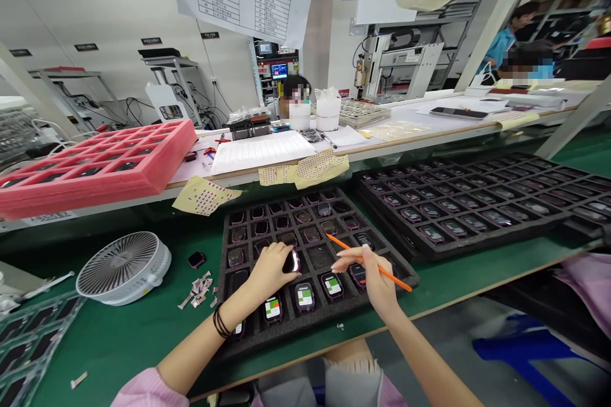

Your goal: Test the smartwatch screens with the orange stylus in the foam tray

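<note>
Cupping a smartwatch (291,261) at its cell in a black foam tray (226,286), the left hand (268,272) curves partly closed over it, steadying it from above. The right hand (368,275) pinches an orange stick (382,269) like a pencil, just beside it. Nearby, separate foam cells keep watches with green-labelled screens (304,297) apart, protected from rubbing.

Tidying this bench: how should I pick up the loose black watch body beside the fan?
Pinch opposite edges of the black watch body with the fingers, from above: it lies flat on the green mat, edges free, beside the white fan.
</note>
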